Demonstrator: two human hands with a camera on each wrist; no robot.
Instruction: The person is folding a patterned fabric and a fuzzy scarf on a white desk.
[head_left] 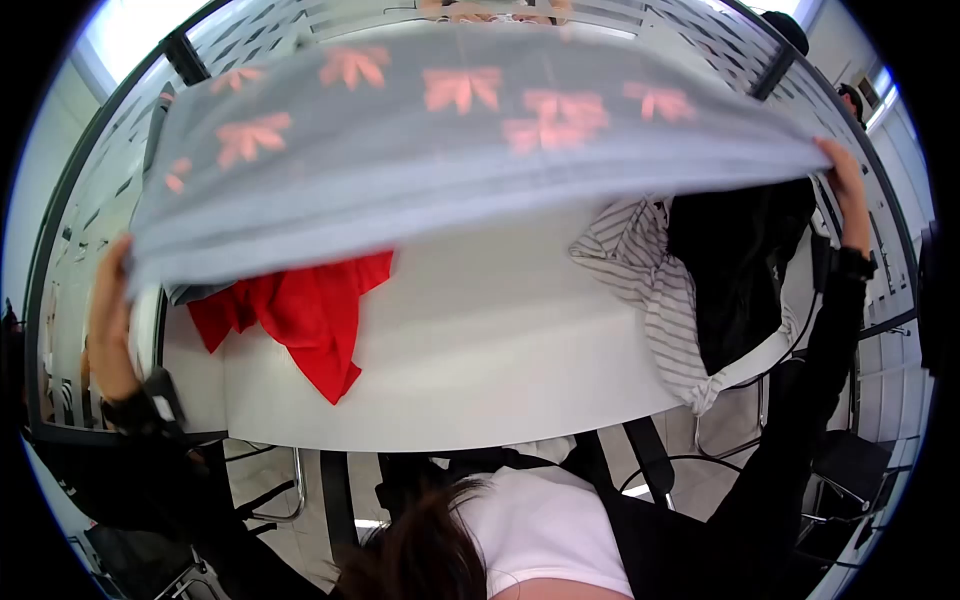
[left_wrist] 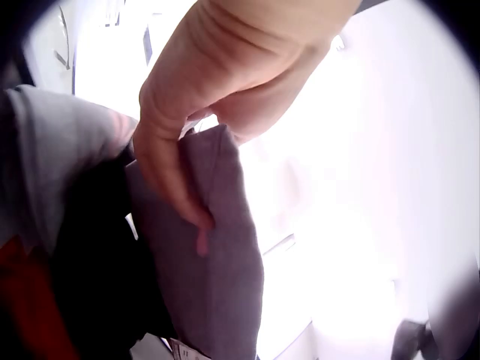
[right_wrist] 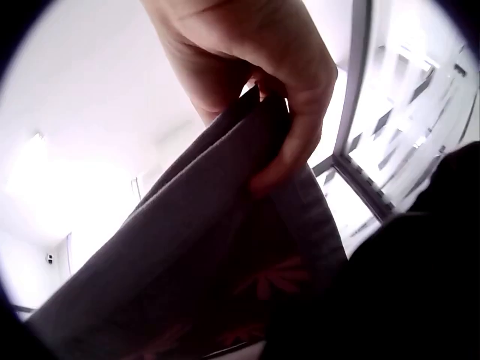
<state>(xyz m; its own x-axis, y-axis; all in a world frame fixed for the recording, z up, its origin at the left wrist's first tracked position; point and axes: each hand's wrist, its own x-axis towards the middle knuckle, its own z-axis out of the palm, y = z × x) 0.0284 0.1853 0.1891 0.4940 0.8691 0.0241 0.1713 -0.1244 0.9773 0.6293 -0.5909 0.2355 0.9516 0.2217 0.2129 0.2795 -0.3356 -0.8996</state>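
Note:
A wide grey cloth with coral flower prints point(head_left: 400, 130) is stretched in the air between both hands over the far part of the table. At its near left corner, my left hand point(head_left: 112, 315) grips the edge; in the left wrist view, the fingers point(left_wrist: 169, 176) curl over the fabric. My right hand point(head_left: 848, 190) pinches the right corner, higher up in the head view. Two layers of the folded edge point(right_wrist: 225, 161) show between its thumb and fingers in the right wrist view. The cloth's near edge sags slightly and hides the table's far side.
A crumpled red garment point(head_left: 320, 315) lies on the white table point(head_left: 470, 370) at the left, partly under the cloth. On the right are a striped garment point(head_left: 665, 315) and a black garment point(head_left: 735, 270). A dark-framed patterned partition point(head_left: 95, 220) surrounds the table.

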